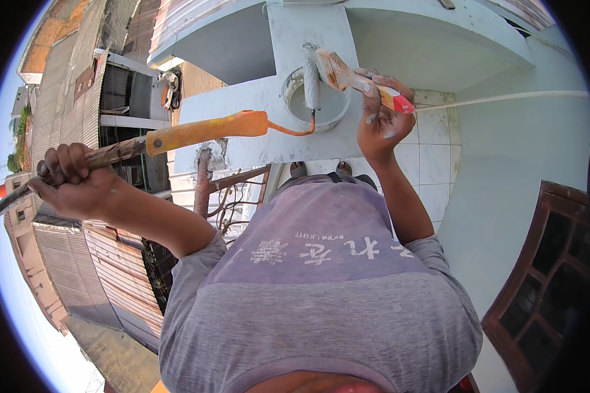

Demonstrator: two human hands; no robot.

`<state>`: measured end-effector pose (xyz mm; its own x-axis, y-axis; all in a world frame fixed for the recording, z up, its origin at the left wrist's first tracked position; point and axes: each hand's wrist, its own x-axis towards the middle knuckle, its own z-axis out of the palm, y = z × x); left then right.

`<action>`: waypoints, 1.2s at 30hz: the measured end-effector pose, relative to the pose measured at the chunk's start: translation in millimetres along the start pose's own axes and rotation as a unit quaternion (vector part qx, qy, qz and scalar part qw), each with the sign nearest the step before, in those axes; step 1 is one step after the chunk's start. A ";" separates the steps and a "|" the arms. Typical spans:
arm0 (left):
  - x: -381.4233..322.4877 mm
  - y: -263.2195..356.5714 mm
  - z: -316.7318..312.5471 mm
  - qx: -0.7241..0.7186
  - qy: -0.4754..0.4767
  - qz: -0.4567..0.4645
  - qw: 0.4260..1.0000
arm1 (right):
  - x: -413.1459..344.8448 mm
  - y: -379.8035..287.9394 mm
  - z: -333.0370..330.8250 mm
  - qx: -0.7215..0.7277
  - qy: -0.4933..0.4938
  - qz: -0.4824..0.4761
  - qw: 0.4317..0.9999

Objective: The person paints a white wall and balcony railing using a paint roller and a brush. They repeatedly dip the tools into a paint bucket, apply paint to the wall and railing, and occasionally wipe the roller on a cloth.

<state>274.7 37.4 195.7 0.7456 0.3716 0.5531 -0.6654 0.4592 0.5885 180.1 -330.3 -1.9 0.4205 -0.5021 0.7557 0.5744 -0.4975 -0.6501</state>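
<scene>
My left hand [76,179] grips the dark pole [118,151] of a paint roller, whose orange plastic handle [201,130] points to the right. The roller's paint-coated sleeve [311,83] is over a round bucket [343,114] of pale paint. Between the fingers and thumb of my right hand [386,115] is a flat paintbrush [354,79] with a red-tipped handle. Its paint-smeared bristles lie close beside the roller's far end; whether they touch is hard to tell. Spots of paint mark my right hand.
The bucket stands on a pale blue ledge [246,110]. A rusty metal post and railing [202,182] adjoin its left front. White floor tiles [432,162], a pale wall [491,147] and a brown-framed window [541,280] are to the right. Corrugated roofs [61,127] lie outside, lower left.
</scene>
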 end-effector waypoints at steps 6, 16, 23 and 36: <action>-12.0 -3.1 9.3 0.040 -0.020 -0.004 0.999 | -3.0 -20.2 11.6 -0.020 -0.040 -0.075 0.996; -11.5 -2.5 2.2 0.022 -0.051 -0.010 0.998 | 26.8 5.3 -7.0 0.019 -0.012 0.004 1.000; -8.3 -16.7 11.2 0.050 -0.043 -0.014 0.998 | 0.7 -15.6 -7.9 -0.061 -0.200 -0.110 0.972; -9.2 -21.6 33.7 0.104 -0.066 -0.003 0.992 | 63.2 13.6 6.3 0.096 -0.257 0.314 0.909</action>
<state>281.0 -3.1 197.7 0.7469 0.2537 0.6146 -0.6649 0.2789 0.6929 218.9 -364.4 37.5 0.9517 -0.2235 0.2106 0.2002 -0.0689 -0.9773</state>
